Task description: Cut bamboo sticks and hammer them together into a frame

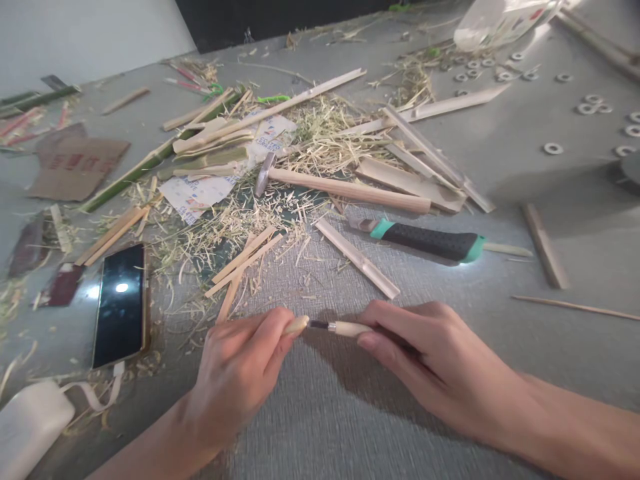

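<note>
My left hand [240,373] is closed, pinching a small pale bamboo piece [296,325] between thumb and forefinger. My right hand [440,367] is closed round a small carving tool with a pale wooden handle [350,329]; its dark metal tip [318,325] meets the end of the bamboo piece. Both hands rest low over the grey textured tabletop [320,413] near its front edge.
A hammer [345,188], a green-and-black handled knife [430,240], split bamboo strips [357,257] and shavings lie behind the hands. A phone [121,303] lies at left, a white object [30,423] at lower left, several small rings [553,148] at upper right.
</note>
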{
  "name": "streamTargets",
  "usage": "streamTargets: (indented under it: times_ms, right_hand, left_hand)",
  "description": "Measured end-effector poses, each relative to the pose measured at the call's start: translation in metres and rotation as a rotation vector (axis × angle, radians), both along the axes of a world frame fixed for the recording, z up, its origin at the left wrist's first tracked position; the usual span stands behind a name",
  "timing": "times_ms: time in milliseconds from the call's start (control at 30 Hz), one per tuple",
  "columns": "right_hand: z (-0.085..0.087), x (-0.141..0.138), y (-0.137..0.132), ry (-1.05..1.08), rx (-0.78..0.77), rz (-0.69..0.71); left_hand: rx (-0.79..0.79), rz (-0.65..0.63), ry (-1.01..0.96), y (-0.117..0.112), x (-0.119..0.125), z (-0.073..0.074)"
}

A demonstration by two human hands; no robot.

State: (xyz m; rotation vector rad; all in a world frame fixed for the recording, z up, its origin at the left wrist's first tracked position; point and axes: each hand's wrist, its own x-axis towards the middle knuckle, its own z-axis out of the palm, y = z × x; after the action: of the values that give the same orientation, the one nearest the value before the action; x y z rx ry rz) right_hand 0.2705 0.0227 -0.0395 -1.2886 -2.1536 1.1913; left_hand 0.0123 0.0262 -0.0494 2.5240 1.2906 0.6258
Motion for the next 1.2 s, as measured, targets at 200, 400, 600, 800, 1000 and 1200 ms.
streamTargets:
  times_ms: [200,400,600,800,1000,1200]
  right_hand:
    - [0.0020,-0.0008,0.0009,-0.004,0.000,-0.002]
    - [0.0014,-0.0002,-0.0003,-0.014,-0.010,-0.019]
    - [0.0004,-0.0004,0.0006,-0.002,-0.010,-0.018]
    - [0.0013,0.0001,0.0004,-0.011,-0.008,-0.013]
    - [0.0013,0.0000,0.0003,-0.009,-0.009,-0.014]
    - [0.0003,0.0001,-0.0003,-0.017,0.014,0.000]
  left_hand:
    - [0.010,0.002,0.008,-0.0004,-0.0008,-0.0011]
    - [0.031,-0.006,0.017,-0.0012,-0.0013,-0.0023]
    - [0.027,-0.006,0.017,0.0010,0.0002,-0.0017]
    - [0.041,-0.005,0.017,0.0016,0.0021,-0.0004]
    - [0.055,-0.006,0.028,0.0015,0.0016,-0.0003]
    - [0.063,-0.010,0.066,0.0008,0.0001,-0.0040]
